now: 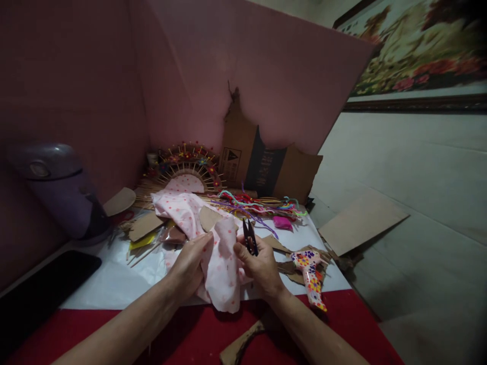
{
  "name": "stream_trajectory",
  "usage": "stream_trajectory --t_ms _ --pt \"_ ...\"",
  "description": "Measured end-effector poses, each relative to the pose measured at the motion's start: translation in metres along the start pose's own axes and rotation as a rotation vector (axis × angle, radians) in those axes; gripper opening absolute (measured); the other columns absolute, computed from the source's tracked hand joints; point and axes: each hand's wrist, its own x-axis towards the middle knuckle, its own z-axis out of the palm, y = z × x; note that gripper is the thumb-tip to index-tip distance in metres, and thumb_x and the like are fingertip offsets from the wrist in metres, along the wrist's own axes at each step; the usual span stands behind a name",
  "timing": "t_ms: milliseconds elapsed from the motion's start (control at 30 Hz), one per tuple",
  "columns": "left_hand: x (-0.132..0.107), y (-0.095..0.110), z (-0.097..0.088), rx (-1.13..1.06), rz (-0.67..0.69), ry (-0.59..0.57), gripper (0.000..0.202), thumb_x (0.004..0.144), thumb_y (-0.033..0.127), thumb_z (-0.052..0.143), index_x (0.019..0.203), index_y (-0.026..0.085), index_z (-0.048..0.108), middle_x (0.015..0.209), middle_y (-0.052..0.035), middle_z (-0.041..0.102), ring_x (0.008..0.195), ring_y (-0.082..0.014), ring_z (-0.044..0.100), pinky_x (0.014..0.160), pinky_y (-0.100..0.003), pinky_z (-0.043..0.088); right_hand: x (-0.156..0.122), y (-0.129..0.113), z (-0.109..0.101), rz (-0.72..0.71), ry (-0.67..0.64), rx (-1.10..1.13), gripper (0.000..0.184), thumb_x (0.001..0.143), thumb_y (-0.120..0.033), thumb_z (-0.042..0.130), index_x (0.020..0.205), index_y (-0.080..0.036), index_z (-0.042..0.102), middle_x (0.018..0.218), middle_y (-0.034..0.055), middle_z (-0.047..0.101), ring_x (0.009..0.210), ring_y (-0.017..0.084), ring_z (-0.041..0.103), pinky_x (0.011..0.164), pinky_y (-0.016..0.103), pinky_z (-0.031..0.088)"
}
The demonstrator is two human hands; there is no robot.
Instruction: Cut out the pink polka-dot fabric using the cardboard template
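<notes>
My left hand [189,266] is closed on a pink dotted cloth [220,263] that drapes over the table's front edge. My right hand [261,266] grips small black thread snips [250,237], blades pointing up beside the cloth's upper fold. A second stretch of the same cloth [178,205] lies further back on the white sheet [114,284]. A cardboard cutout [209,218] rests on the cloth.
A flower-patterned glue gun [312,276] lies right of my right hand among cardboard scraps. Colourful yarn [258,205], a fan of wooden sticks [186,162], a cardboard box [262,162], a purple appliance [61,187] and a black phone [45,289] surround the work spot.
</notes>
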Motion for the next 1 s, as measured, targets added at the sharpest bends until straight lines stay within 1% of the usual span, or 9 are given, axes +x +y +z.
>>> stream_trajectory --t_ms 100,167,300,467,567,633,800,933,1000 --pt "0.000 -0.002 0.001 0.064 0.015 -0.016 0.015 0.074 0.018 0.062 0.086 0.009 0.062 0.062 -0.0064 0.068 0.068 -0.0235 0.067 0.061 -0.030 0.050 0.001 0.000 0.001 -0.075 0.020 -0.045 0.030 0.064 -0.041 0.075 0.073 -0.017 0.059 0.060 -0.0044 0.047 0.049 0.007 0.037 0.044 0.020 0.032" --pt "0.000 -0.003 0.003 0.077 0.019 -0.022 0.012 0.074 0.018 0.063 0.083 0.010 0.061 0.062 -0.0058 0.068 0.066 -0.0233 0.067 0.059 -0.029 0.050 0.002 0.001 0.001 -0.053 0.021 -0.018 0.031 0.064 -0.041 0.074 0.071 -0.017 0.058 0.059 -0.0047 0.046 0.048 0.008 0.038 0.044 0.020 0.033" --pt "-0.005 0.002 0.007 0.046 0.030 -0.007 0.011 0.071 0.018 0.066 0.080 0.012 0.062 0.066 -0.0056 0.069 0.066 -0.0212 0.067 0.060 -0.027 0.050 0.003 -0.001 0.000 0.028 0.026 0.099 0.032 0.063 -0.040 0.076 0.070 -0.017 0.054 0.054 -0.0071 0.041 0.043 0.006 0.033 0.040 0.019 0.028" --pt "-0.009 0.009 0.006 0.049 0.016 -0.151 0.021 0.073 0.026 0.068 0.088 0.012 0.068 0.083 -0.0088 0.072 0.068 -0.0192 0.065 0.061 -0.026 0.050 0.005 -0.007 -0.006 0.027 -0.001 0.239 0.033 0.065 -0.039 0.075 0.074 -0.020 0.050 0.050 -0.0106 0.035 0.036 0.002 0.024 0.033 0.016 0.021" --pt "-0.008 0.006 0.001 0.124 -0.029 -0.178 0.022 0.068 0.023 0.071 0.085 0.010 0.070 0.073 -0.0089 0.071 0.059 -0.0179 0.064 0.057 -0.025 0.049 0.006 -0.009 -0.008 0.040 -0.019 0.220 0.031 0.066 -0.038 0.074 0.072 -0.019 0.050 0.050 -0.0103 0.038 0.033 0.002 0.025 0.031 0.015 0.019" --pt "-0.007 0.004 -0.001 0.133 -0.063 -0.229 0.026 0.071 0.024 0.069 0.093 0.012 0.069 0.081 -0.0107 0.072 0.067 -0.0206 0.066 0.060 -0.028 0.051 0.006 -0.010 -0.008 0.031 -0.010 0.203 0.030 0.068 -0.038 0.073 0.072 -0.019 0.050 0.050 -0.0101 0.039 0.032 0.001 0.025 0.030 0.015 0.020" --pt "-0.010 0.004 0.003 0.093 -0.049 -0.159 0.015 0.071 0.020 0.069 0.083 0.011 0.068 0.077 -0.0097 0.071 0.060 -0.0171 0.064 0.059 -0.026 0.051 0.008 -0.007 -0.007 -0.042 0.048 0.127 0.029 0.068 -0.037 0.074 0.067 -0.018 0.051 0.048 -0.0098 0.040 0.031 0.001 0.027 0.030 0.016 0.020" --pt "-0.013 0.008 0.008 -0.015 -0.034 -0.214 0.020 0.079 0.028 0.060 0.086 0.011 0.068 0.080 -0.0117 0.071 0.066 -0.0198 0.065 0.060 -0.028 0.051 0.009 -0.003 -0.008 -0.069 0.092 0.061 0.030 0.069 -0.038 0.073 0.067 -0.018 0.050 0.047 -0.0098 0.039 0.031 0.002 0.026 0.030 0.017 0.019" --pt "-0.013 0.009 0.008 -0.012 -0.029 -0.228 0.025 0.080 0.034 0.060 0.080 0.010 0.067 0.071 -0.0102 0.069 0.056 -0.0168 0.062 0.050 -0.024 0.047 0.010 -0.003 -0.009 -0.078 0.111 0.026 0.031 0.069 -0.039 0.072 0.067 -0.018 0.050 0.047 -0.0096 0.039 0.032 0.002 0.026 0.030 0.018 0.019"
